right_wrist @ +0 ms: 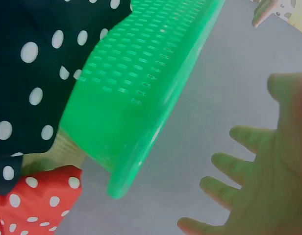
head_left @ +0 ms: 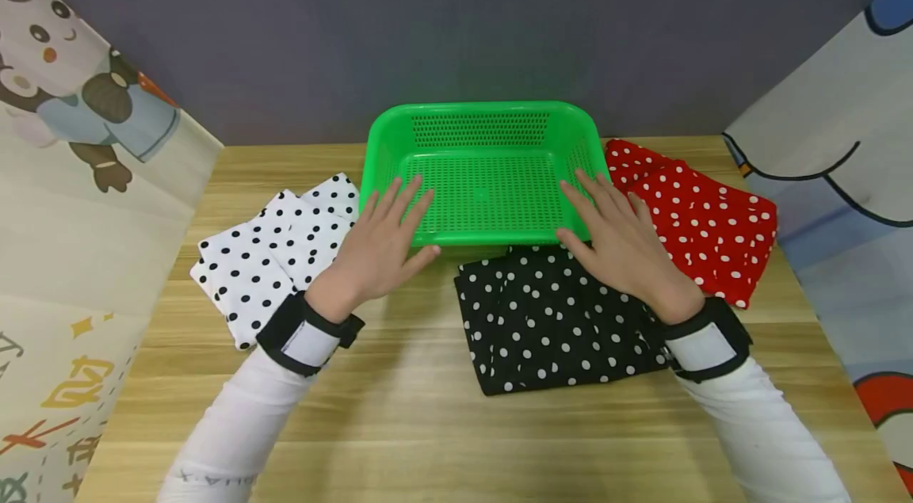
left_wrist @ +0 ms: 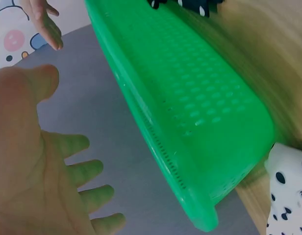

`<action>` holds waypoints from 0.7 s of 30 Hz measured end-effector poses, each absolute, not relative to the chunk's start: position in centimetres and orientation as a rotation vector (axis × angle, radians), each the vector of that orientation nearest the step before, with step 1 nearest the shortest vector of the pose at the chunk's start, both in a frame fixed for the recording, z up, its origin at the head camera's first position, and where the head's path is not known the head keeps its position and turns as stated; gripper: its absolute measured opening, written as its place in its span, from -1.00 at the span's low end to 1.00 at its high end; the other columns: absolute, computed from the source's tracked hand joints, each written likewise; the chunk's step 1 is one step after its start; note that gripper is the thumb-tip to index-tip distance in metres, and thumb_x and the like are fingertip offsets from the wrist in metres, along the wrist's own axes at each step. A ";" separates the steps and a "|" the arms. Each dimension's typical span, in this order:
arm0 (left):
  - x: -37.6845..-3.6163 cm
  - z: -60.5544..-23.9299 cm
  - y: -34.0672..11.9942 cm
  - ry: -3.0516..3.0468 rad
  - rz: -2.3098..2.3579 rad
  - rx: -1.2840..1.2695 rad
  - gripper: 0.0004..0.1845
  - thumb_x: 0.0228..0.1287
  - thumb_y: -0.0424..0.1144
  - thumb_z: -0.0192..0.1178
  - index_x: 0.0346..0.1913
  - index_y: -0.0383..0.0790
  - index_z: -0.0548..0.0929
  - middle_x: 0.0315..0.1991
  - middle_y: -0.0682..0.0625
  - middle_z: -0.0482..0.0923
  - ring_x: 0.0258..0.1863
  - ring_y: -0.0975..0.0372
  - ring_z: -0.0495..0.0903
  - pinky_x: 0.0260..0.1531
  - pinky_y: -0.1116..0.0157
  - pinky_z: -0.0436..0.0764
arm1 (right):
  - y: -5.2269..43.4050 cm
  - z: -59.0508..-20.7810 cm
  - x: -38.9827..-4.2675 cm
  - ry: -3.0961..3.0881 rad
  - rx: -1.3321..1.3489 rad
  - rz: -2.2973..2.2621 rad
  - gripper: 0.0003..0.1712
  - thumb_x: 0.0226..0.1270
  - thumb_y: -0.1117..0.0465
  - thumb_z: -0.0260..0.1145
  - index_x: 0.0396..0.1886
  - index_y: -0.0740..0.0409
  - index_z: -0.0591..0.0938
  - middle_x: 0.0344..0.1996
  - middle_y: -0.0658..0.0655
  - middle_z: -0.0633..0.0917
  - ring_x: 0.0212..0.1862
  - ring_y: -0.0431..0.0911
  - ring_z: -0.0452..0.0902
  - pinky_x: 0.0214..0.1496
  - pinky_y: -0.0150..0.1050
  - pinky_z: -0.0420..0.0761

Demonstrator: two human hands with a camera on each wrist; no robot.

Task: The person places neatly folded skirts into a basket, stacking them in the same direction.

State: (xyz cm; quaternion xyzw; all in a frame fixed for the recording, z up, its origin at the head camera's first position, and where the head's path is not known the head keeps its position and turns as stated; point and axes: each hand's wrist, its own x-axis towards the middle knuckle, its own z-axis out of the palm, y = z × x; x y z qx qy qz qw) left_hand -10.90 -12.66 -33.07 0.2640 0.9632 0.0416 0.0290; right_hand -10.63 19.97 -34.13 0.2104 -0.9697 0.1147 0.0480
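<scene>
A green plastic basket (head_left: 485, 238) with perforated walls stands at the back of the wooden table. My left hand (head_left: 381, 245), fingers spread, hovers over its front left corner. Over the front right corner is my right hand (head_left: 619, 245), its fingers straight and apart. In the left wrist view the left palm (left_wrist: 23, 161) holds nothing, and the right wrist view shows the right palm (right_wrist: 268, 171) bare too. Folded white cloth with black dots (head_left: 264, 257) lies left of the basket. Black cloth with white dots (head_left: 549, 329) lies in front, partly under the right hand and wrist.
Red cloth with white dots (head_left: 706, 226) lies right of the basket, partly behind the right hand. A dark grey wall or panel (head_left: 456, 20) rises behind the table (head_left: 399, 424). Cartoon-printed sheets hang at the left (head_left: 93, 194) and right (head_left: 806, 139).
</scene>
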 end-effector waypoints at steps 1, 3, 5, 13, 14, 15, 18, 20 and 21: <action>-10.7 -33.2 -12.7 2.977 0.133 0.821 -0.21 0.33 0.22 -0.18 0.46 -0.11 -0.13 0.47 -0.09 -0.35 0.43 -0.02 -0.33 0.36 -0.03 -0.23 | 20.0 -34.3 -10.5 -2.949 0.641 0.356 -0.24 0.31 -0.11 0.09 0.43 0.00 0.11 0.42 0.20 0.06 0.41 0.22 -0.07 0.22 0.36 0.03; -10.4 -33.4 -12.7 2.988 0.146 0.832 -0.22 0.33 0.19 -0.15 0.45 -0.12 -0.10 0.47 -0.10 -0.32 0.43 -0.03 -0.31 0.36 -0.03 -0.22 | 20.2 -34.5 -10.2 -2.938 0.642 0.360 -0.22 0.27 -0.07 0.16 0.42 0.03 0.13 0.40 0.23 0.10 0.39 0.24 -0.03 0.21 0.36 0.07; -10.0 -33.7 -12.7 2.996 0.168 0.839 -0.22 0.33 0.17 -0.11 0.45 -0.13 -0.07 0.47 -0.10 -0.29 0.43 -0.03 -0.28 0.36 -0.03 -0.20 | 20.3 -34.8 -9.9 -2.931 0.643 0.361 -0.21 0.24 -0.04 0.20 0.41 0.05 0.15 0.39 0.25 0.13 0.38 0.25 0.00 0.20 0.36 0.10; -8.4 -34.7 -12.6 3.031 0.165 0.906 -0.21 0.31 0.18 -0.11 0.44 -0.17 -0.04 0.46 -0.14 -0.24 0.42 -0.06 -0.15 0.36 -0.03 -0.10 | 21.1 -35.8 -8.5 -2.910 0.617 0.362 -0.21 0.18 -0.01 0.27 0.37 0.08 0.22 0.36 0.27 0.19 0.32 0.27 0.11 0.16 0.36 0.19; -8.1 -34.9 -12.5 3.036 0.163 0.921 -0.21 0.31 0.18 -0.11 0.44 -0.18 -0.03 0.46 -0.14 -0.22 0.42 -0.06 -0.13 0.36 -0.03 -0.08 | 21.2 -35.9 -8.3 -2.903 0.605 0.372 -0.22 0.18 0.01 0.28 0.36 0.10 0.24 0.35 0.27 0.20 0.31 0.28 0.13 0.15 0.35 0.20; -7.9 -35.1 -12.3 3.041 0.157 0.937 -0.22 0.31 0.18 -0.10 0.44 -0.19 -0.02 0.46 -0.15 -0.20 0.42 -0.06 -0.11 0.36 -0.02 -0.06 | 21.3 -36.1 -8.0 -2.893 0.592 0.383 -0.24 0.17 0.03 0.29 0.34 0.13 0.26 0.33 0.29 0.23 0.29 0.28 0.16 0.15 0.34 0.21; -7.0 -35.8 -11.9 3.049 0.171 0.992 -0.23 0.30 0.16 -0.07 0.41 -0.23 0.06 0.44 -0.18 -0.12 0.40 -0.05 -0.03 0.35 0.01 0.00 | 21.6 -36.5 -7.1 -2.856 0.531 0.423 -0.30 0.14 0.11 0.32 0.26 0.22 0.35 0.24 0.33 0.33 0.22 0.26 0.24 0.11 0.27 0.30; -6.4 -36.2 -11.4 3.047 0.198 1.030 -0.24 0.29 0.15 -0.05 0.40 -0.24 0.10 0.43 -0.18 -0.06 0.38 -0.04 0.02 0.35 0.03 0.04 | 21.8 -36.9 -6.6 -2.833 0.486 0.444 -0.35 0.12 0.16 0.34 0.20 0.28 0.39 0.15 0.36 0.39 0.14 0.24 0.30 0.06 0.22 0.37; -6.1 -36.5 -11.2 3.044 0.214 1.050 -0.25 0.28 0.14 -0.04 0.39 -0.24 0.12 0.42 -0.19 -0.03 0.37 -0.03 0.05 0.35 0.04 0.06 | 22.0 -37.1 -6.3 -2.822 0.465 0.455 -0.37 0.10 0.18 0.35 0.16 0.30 0.40 0.10 0.37 0.41 0.10 0.24 0.33 0.02 0.19 0.40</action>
